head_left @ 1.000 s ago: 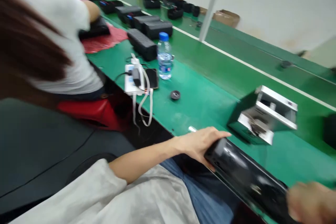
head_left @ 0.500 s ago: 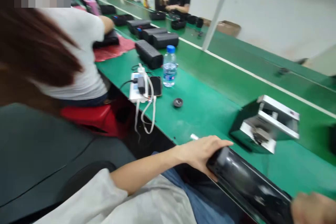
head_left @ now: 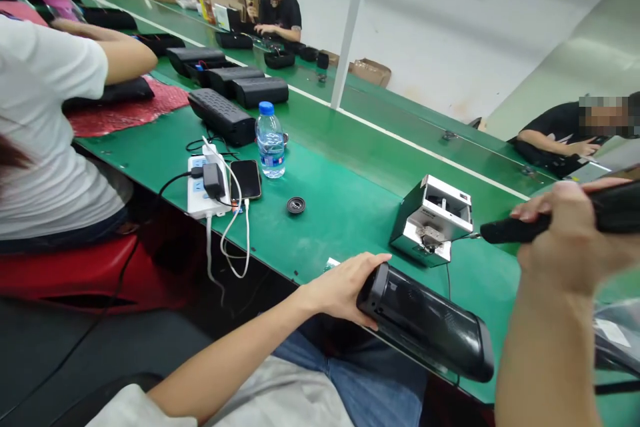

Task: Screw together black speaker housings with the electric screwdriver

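Here the left hand (head_left: 340,287) closes its grip on the left end of a long black speaker casing (head_left: 430,323): one finger lies stretched over the top corner and the others curl under the end cap. The casing lies on its side along the near edge of the green counter (head_left: 350,187), running from that grip away to the right, with its far end free and unheld. It is glossy, dark and smooth, rounded along the top and at both ends, and it catches pale reflections along its length.

The right hand (head_left: 570,240) is raised above the counter, well apart from the casing, its grip pressed shut around a black electric screwdriver (head_left: 505,231). The tool lies roughly level, its narrow front end pointing left toward a small metal screw feeder (head_left: 433,220) that stands on the counter just behind the casing.

Farther left on the counter lie a small round black part (head_left: 295,205), a phone (head_left: 245,179), a white power strip (head_left: 200,180) and a water bottle (head_left: 271,141).
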Demonstrator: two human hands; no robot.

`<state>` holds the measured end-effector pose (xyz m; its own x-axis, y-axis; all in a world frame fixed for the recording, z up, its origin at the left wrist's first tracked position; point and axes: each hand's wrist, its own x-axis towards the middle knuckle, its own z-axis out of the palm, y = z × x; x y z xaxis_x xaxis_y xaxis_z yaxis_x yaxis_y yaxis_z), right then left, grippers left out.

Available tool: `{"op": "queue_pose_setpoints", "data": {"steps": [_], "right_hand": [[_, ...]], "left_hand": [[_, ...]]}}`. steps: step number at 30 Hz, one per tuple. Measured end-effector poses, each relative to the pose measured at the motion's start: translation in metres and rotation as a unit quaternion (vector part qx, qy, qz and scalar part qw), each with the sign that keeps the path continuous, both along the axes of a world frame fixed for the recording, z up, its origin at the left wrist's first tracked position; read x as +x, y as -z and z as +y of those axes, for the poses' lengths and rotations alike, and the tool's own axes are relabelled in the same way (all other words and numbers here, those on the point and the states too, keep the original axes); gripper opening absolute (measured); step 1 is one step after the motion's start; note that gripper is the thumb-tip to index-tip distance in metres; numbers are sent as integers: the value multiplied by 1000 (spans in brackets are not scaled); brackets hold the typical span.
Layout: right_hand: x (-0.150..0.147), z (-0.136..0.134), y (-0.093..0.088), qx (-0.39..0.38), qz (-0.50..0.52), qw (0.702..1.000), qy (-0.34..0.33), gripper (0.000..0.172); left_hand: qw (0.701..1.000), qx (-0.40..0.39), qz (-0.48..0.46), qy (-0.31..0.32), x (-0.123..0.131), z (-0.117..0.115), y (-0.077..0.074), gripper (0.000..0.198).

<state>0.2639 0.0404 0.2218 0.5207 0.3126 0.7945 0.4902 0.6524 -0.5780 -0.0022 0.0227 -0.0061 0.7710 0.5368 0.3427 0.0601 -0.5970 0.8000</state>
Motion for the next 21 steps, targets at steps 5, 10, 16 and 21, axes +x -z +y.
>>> {"op": "queue_pose_setpoints", "data": {"steps": [5,10,16,21], "right_hand": [[-15,3,4,-37,-11,999,-30,17],[-13,5,4,-26,-5,999,-19,19],[-13,7,8,-42,1,999,-26,19],[-13,5,2,-26,-18,1000,0,15]], "left_hand": [[1000,-6,5,-3,0,0,1,141],[1000,-3,7,-3,0,-1,-1,140],[1000,-3,3,-2,-1,0,-2,139],[1000,-3,4,-2,-1,0,-1,140]]}}
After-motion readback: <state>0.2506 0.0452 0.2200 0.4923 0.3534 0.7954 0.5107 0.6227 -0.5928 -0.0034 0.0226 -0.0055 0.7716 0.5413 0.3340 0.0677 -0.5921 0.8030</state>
